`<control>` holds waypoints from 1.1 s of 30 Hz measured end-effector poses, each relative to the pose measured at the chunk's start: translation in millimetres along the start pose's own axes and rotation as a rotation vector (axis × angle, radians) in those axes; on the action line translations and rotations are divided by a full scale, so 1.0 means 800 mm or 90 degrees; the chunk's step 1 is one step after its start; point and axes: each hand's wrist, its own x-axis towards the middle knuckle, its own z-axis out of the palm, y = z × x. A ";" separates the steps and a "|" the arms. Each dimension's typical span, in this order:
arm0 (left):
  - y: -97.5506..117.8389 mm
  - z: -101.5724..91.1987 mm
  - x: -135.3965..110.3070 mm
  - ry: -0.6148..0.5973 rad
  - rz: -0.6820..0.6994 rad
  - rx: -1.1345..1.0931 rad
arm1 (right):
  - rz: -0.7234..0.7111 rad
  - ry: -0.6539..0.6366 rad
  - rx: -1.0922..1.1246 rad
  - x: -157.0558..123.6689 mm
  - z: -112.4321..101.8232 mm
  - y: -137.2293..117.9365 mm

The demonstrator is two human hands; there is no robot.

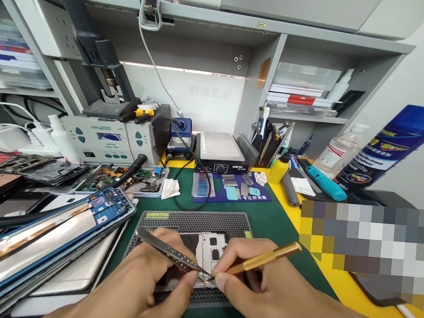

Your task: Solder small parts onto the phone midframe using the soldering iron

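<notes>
My left hand pinches metal tweezers whose tips reach down to the lower edge of an opened phone. My right hand grips a brass-coloured tool like a pen, its tip meeting the tweezer tips at a small part on the phone. The phone lies with its inner frame showing on a dark grey work mat, partly covered by both hands.
An opened blue phone lies at the left on other panels. Behind stand a rework station, a tray of parts, a heating plate, a yellow bottle and a blue spray can. A blurred patch covers the right.
</notes>
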 end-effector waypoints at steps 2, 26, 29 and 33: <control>-0.001 0.001 0.001 0.011 0.008 -0.011 | 0.033 -0.006 0.109 0.002 -0.004 0.000; 0.003 -0.047 0.013 0.066 -0.085 0.056 | 0.025 0.156 0.374 0.022 -0.036 0.009; 0.006 -0.062 0.021 0.017 -0.038 0.227 | -0.026 0.219 0.371 0.025 -0.041 0.010; 0.022 -0.080 0.044 -0.063 0.002 0.366 | -0.084 0.317 0.380 0.027 -0.054 0.009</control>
